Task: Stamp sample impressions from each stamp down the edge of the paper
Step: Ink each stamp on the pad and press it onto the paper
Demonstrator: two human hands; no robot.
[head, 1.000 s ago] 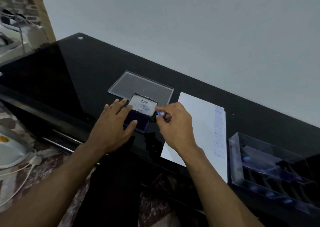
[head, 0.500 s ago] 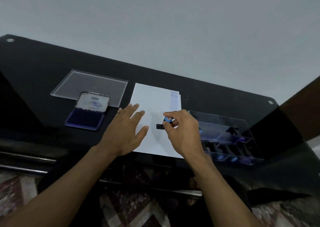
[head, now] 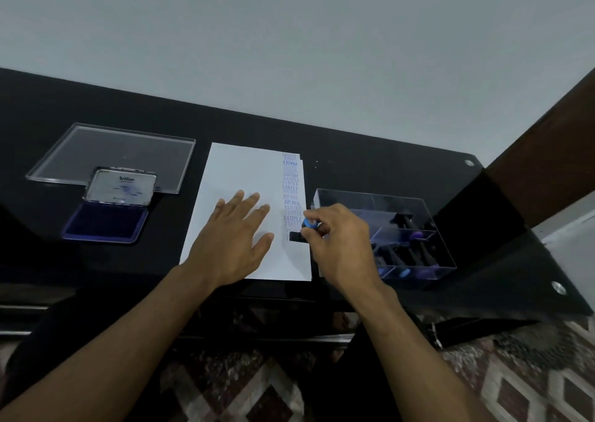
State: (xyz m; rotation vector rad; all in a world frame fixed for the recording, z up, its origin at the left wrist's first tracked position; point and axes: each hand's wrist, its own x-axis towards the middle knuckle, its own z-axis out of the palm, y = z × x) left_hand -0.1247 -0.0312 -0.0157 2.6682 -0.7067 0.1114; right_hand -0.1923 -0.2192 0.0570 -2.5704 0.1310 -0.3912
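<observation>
Your left hand (head: pixel 236 238) lies flat, fingers spread, on the paper (head: pixel 244 170). Your right hand (head: pixel 338 244) pinches the stamp (head: pixel 304 230) at the paper's right edge. If it tilts or slides, the mark could smear. Your fingers hide the stamp's face; far marks look blurry.

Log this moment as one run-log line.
step: stamping | left hand: flat on paper | right hand: holds stamp on paper's right edge, below prints | ink pad: open
</observation>
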